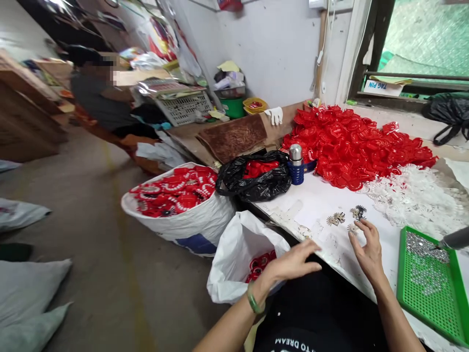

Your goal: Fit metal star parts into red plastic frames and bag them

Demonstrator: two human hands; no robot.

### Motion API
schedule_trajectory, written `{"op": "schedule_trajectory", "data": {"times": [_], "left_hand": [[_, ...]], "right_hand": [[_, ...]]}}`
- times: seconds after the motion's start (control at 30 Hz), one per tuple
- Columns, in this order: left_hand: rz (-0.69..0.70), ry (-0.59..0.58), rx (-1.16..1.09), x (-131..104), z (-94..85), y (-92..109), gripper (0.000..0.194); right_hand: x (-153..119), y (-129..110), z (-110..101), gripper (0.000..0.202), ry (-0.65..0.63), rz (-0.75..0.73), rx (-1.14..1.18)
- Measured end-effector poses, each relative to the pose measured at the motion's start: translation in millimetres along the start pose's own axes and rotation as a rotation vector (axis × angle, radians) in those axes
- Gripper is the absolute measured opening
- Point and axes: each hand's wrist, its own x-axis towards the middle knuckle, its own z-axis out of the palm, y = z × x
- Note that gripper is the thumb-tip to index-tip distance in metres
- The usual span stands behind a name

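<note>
My left hand (298, 261), with a green bangle (255, 298) on the wrist, hovers over the table's near edge beside an open white sack (234, 254). Its fingers are stretched out and nothing is in them. Red pieces (259, 265) with dark centres lie inside that sack. My right hand (369, 247) is above the white tabletop, thumb and fingers apart and holding nothing visible. Just beyond its fingertips lie several small spiky star-shaped pieces (336, 218), some dark and some pale.
A heap of red plastic pieces (351, 142) and a pile of white spiky pieces (410, 195) cover the far table. A green tray (432, 313) of small shiny parts sits right, near a dark tool tip (454, 239). Leftward are a flask (296, 166), black bag (234, 181), full sack (176, 220) and seated person (102, 98).
</note>
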Motion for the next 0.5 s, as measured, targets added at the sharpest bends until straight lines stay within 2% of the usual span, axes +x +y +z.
{"op": "schedule_trajectory", "data": {"times": [0.1, 0.2, 0.33, 0.5], "left_hand": [[-0.188, 0.136, 0.280, -3.6, -47.2, -2.0, 0.086], [-0.237, 0.244, 0.479, 0.2, -71.0, -5.5, 0.098], [-0.158, 0.311, 0.590, 8.8, -69.4, -5.2, 0.108], [-0.029, 0.439, 0.669, 7.2, -63.1, 15.3, 0.117]], "right_hand": [[10.7, -12.0, -11.8, 0.060, -0.116, -0.071, -0.016], [21.6, -18.0, -17.8, 0.089, -0.271, -0.137, -0.031], [36.0, -29.1, -22.7, 0.107, -0.325, -0.192, -0.034], [54.3, -57.5, -38.5, 0.117, -0.264, -0.250, 0.021]]}}
